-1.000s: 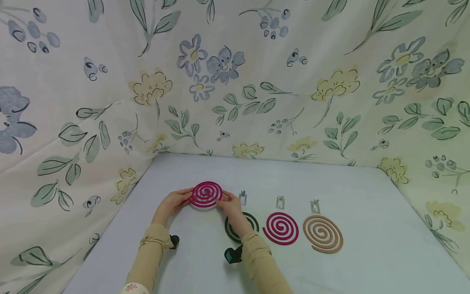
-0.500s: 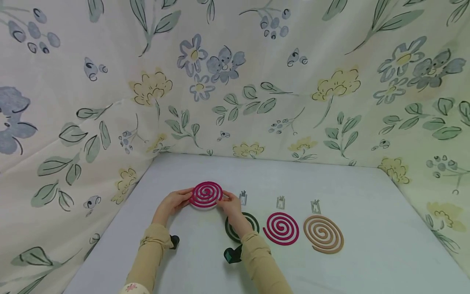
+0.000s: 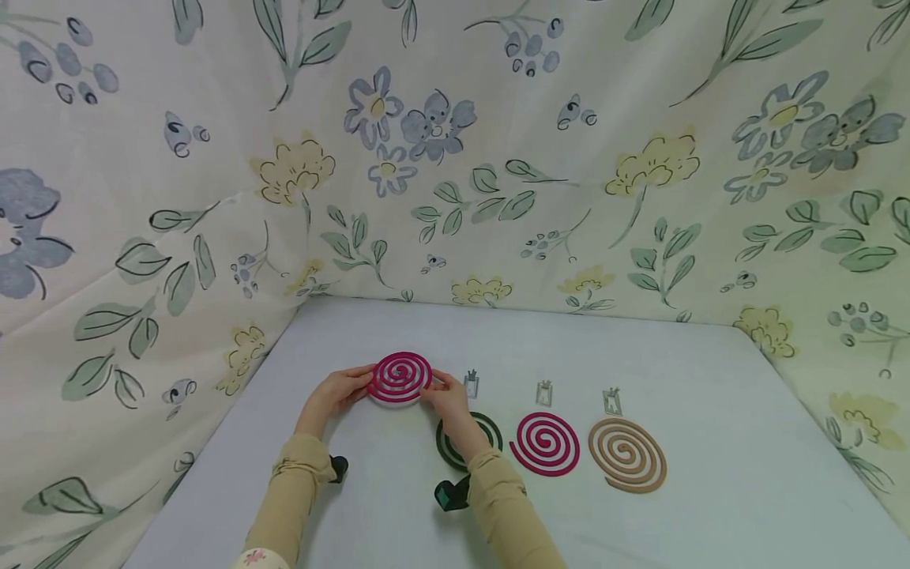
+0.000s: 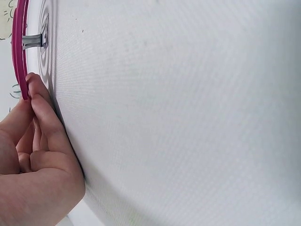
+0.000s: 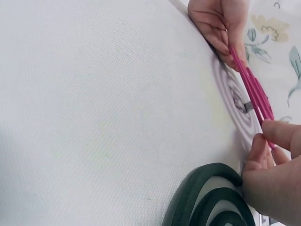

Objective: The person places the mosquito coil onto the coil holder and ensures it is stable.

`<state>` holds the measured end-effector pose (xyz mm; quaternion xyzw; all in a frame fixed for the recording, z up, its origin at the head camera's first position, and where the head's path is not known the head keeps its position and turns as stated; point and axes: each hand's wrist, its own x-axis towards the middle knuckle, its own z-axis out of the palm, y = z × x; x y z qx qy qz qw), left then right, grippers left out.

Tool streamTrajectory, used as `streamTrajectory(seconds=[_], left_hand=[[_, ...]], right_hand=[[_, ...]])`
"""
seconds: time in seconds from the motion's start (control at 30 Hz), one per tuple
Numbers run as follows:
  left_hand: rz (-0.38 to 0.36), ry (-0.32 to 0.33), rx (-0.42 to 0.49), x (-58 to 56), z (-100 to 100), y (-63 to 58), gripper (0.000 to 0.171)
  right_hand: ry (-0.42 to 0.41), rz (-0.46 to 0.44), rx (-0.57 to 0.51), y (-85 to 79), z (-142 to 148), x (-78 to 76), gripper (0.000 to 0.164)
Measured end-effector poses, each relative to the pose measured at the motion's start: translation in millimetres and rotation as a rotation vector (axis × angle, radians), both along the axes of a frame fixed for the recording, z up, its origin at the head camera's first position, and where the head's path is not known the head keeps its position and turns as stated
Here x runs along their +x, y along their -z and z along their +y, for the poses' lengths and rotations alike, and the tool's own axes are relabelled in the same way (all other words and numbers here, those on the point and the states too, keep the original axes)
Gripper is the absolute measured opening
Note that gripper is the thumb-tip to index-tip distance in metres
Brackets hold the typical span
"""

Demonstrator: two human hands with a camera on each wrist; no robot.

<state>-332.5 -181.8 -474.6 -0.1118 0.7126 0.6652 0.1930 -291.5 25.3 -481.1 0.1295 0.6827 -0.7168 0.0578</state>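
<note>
A raised pink mosquito coil (image 3: 401, 372) is held level above the white table between both hands. Under its middle stands a metal coil stand (image 4: 33, 42), upright from the table; in the right wrist view too, the stand (image 5: 248, 107) meets the coil's underside. My left hand (image 3: 343, 387) pinches the coil's left edge between thumb and fingers. At the opposite edge, my right hand (image 3: 451, 407) pinches it the same way. A dark green mosquito coil (image 5: 189, 195) lies flat below the right hand, which covers part of it in the head view.
To the right, a second pink coil (image 3: 545, 444) and a tan coil (image 3: 626, 453) lie flat on the table (image 3: 746, 474). Behind this row lie flat metal stands: left (image 3: 471, 384), middle (image 3: 544, 393), right (image 3: 612, 401). Flower-printed cloth (image 3: 498, 253) surrounds the table.
</note>
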Motion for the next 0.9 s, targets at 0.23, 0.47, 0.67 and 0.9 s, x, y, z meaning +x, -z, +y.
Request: streamTrajectory(seconds=[0.23, 0.47, 0.67, 0.9], left_hand=[[0.017, 0.016, 0.013, 1.3, -0.6, -1.8, 0.046], [0.016, 0.013, 0.015, 2.8, 0.2, -2.2, 0.046], [0.003, -0.004, 0.011, 1.8, 0.2, -1.7, 0.046], [-0.006, -0.009, 0.002, 0.4, 0.0, -1.0, 0.045]], right_hand=[[-0.002, -0.008, -0.006, -1.0, 0.1, 0.7, 0.048], [-0.007, -0.017, -0.011, 0.4, 0.5, -0.5, 0.047], [-0.006, -0.022, -0.015, -0.4, 0.8, -0.3, 0.047], [-0.010, -0.015, -0.027, -0.1, 1.6, 0.3, 0.048]])
